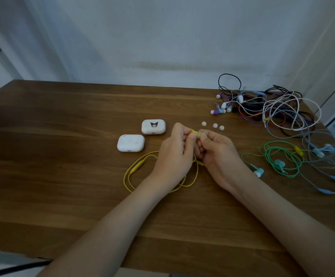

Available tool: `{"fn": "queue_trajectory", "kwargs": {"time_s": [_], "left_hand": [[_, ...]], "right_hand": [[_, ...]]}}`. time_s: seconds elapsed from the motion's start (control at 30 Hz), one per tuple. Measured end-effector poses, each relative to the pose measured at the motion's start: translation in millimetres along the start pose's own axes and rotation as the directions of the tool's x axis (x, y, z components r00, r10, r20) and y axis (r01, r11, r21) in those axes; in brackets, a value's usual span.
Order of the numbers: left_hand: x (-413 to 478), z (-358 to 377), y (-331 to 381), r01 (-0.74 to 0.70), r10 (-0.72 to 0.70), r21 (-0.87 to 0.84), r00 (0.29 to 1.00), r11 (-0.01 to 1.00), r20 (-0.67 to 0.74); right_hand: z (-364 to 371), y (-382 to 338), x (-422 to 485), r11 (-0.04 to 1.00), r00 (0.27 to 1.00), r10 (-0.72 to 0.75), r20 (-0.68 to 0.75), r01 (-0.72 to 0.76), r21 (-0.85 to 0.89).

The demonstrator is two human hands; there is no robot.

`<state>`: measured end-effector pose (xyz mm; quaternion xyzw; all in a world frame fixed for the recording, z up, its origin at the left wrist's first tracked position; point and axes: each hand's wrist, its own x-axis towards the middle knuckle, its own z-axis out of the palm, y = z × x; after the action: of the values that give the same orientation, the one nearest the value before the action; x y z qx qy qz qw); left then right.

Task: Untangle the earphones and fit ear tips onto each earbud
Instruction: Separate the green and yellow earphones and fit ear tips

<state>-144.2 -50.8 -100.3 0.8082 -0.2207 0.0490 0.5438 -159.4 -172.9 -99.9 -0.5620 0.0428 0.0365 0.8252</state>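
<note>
Both hands meet above the middle of the wooden table [63, 136]. My left hand [174, 154] pinches a yellow earbud [193, 132] between thumb and fingers. My right hand [216, 152] pinches a white ear tip [199, 134] right against that earbud. The yellow cable [134, 168] loops on the table below and to the left of my hands. Three loose white ear tips [215, 125] lie in a row just beyond my right hand.
Two white earbud cases [131, 143] [153, 126] lie left of my hands. Green earphones [278, 160] are coiled on the right. A tangled pile of several earphones [272, 108] fills the far right corner, and blue earphones [322, 150] trail toward the right edge.
</note>
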Motion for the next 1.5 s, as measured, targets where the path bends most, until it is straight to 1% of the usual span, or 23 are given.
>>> {"fn": "queue_trajectory", "kwargs": {"time_s": [0.13, 0.2, 0.27, 0.33, 0.43, 0.5, 0.57, 0.67, 0.73, 0.87, 0.97, 1.0, 1.03, 1.07, 1.1, 1.17, 1.2, 1.23, 1.27, 1.3, 1.37, 1.43, 1.5], "left_hand": [[0, -2, 2, 0.043, -0.041, -0.032, 0.998, 0.999, 0.05], [1, -3, 3, 0.085, -0.08, -0.071, 0.994, 0.994, 0.067], [2, -2, 3, 0.135, -0.128, -0.146, 0.99, 0.98, 0.057], [3, -1, 2, 0.179, -0.177, -0.223, 0.984, 0.958, 0.031], [4, 1, 2, 0.209, -0.217, -0.296, 0.976, 0.932, 0.007], [4, 1, 2, 0.227, -0.235, -0.34, 0.972, 0.912, 0.016], [4, 1, 4, 0.242, -0.251, -0.386, 0.968, 0.89, 0.029], [4, -1, 7, 0.268, -0.276, -0.46, 0.96, 0.847, 0.051], [5, -2, 9, 0.29, -0.297, -0.5, 0.952, 0.816, 0.068], [8, -5, 11, 0.379, -0.376, -0.535, 0.919, 0.755, 0.12], [10, -9, 12, 0.424, -0.444, -0.512, 0.891, 0.747, 0.09], [9, -12, 11, 0.434, -0.465, -0.491, 0.883, 0.755, 0.066], [9, -16, 11, 0.435, -0.475, -0.468, 0.879, 0.769, 0.036], [7, -20, 11, 0.427, -0.472, -0.433, 0.881, 0.794, 0.004], [7, -25, 11, 0.412, -0.451, -0.36, 0.892, 0.837, -0.027], [2, -38, 12, 0.356, -0.367, -0.126, 0.928, 0.926, -0.073], [0, -44, 12, 0.319, -0.318, -0.004, 0.945, 0.948, -0.08], [-4, -51, 13, 0.286, -0.278, 0.116, 0.957, 0.951, -0.082], [-6, -56, 12, 0.259, -0.247, 0.236, 0.966, 0.937, -0.079], [-11, -64, 11, 0.237, -0.219, 0.36, 0.972, 0.902, -0.091], [-18, -73, 7, 0.215, -0.189, 0.575, 0.976, 0.789, -0.106], [-25, -76, 1, 0.233, -0.225, 0.683, 0.969, 0.692, -0.102], [-32, -73, -1, 0.249, -0.29, 0.72, 0.955, 0.648, -0.07]], "right_hand": [[2, 1, -2, 0.999, 0.998, -0.04, -0.058, 0.038, -0.037], [2, 2, -3, 0.987, 0.992, -0.106, -0.061, 0.098, -0.124], [3, 2, -4, 0.966, 0.983, -0.177, -0.047, 0.164, -0.198], [6, 2, -4, 0.951, 0.972, -0.23, -0.051, 0.213, -0.226], [10, 0, -4, 0.934, 0.958, -0.278, -0.074, 0.252, -0.255], [10, 0, -5, 0.924, 0.95, -0.299, -0.083, 0.267, -0.272], [9, 0, -5, 0.902, 0.939, -0.335, -0.076, 0.296, -0.313], [8, 0, -5, 0.848, 0.918, -0.396, -0.029, 0.353, -0.396], [7, 0, -4, 0.815, 0.91, -0.414, -0.008, 0.367, -0.449], [3, 1, 0, 0.79, 0.914, -0.406, 0.017, 0.36, -0.496], [3, 4, 1, 0.755, 0.927, -0.367, 0.075, 0.344, -0.558], [2, 5, 1, 0.717, 0.936, -0.336, 0.107, 0.328, -0.616], [2, 5, 0, 0.655, 0.943, -0.297, 0.147, 0.313, -0.688], [2, 6, -1, 0.57, 0.949, -0.25, 0.192, 0.305, -0.763], [2, 6, -1, 0.461, 0.949, -0.203, 0.241, 0.309, -0.832], [8, 7, -3, 0.213, 0.934, -0.114, 0.339, 0.356, -0.91], [10, 7, -4, 0.111, 0.925, -0.077, 0.372, 0.378, -0.919], [15, 8, -6, 0.039, 0.919, -0.048, 0.392, 0.394, -0.918], [16, 8, -7, 0.008, 0.918, -0.032, 0.395, 0.395, -0.918], [20, 7, -9, 0.009, 0.918, -0.026, 0.397, 0.397, -0.918], [25, 5, -12, 0.05, 0.922, -0.021, 0.386, 0.387, -0.921], [27, 2, -14, 0.058, 0.934, 0.013, 0.357, 0.356, -0.933], [23, -2, -16, 0.039, 0.945, 0.06, 0.321, 0.319, -0.947]]}}
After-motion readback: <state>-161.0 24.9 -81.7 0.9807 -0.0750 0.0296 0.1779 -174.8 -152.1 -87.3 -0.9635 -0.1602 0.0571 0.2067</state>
